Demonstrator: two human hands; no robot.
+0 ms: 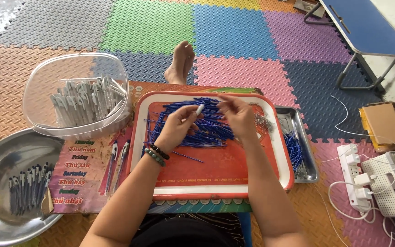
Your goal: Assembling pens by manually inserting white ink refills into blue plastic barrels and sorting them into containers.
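My left hand [177, 126] is closed on a small white pen part [200, 109], its tip pointing up and right. My right hand [237, 115] hovers just right of it with fingertips pinched together; whether it holds anything is too small to tell. Both hands are above a red tray [216, 176] that carries a heap of thin blue pen refills [206, 126] and a small pile of metal springs [262, 120]. Bead bracelets circle my left wrist.
A clear plastic tub [76, 93] of white pen barrels stands at left. A steel bowl [5, 155] holds assembled pens at lower left. A metal tray [298, 137] with more refills lies right of the red one. A power strip [355, 176] and cables lie far right, a folding table [366, 32] behind.
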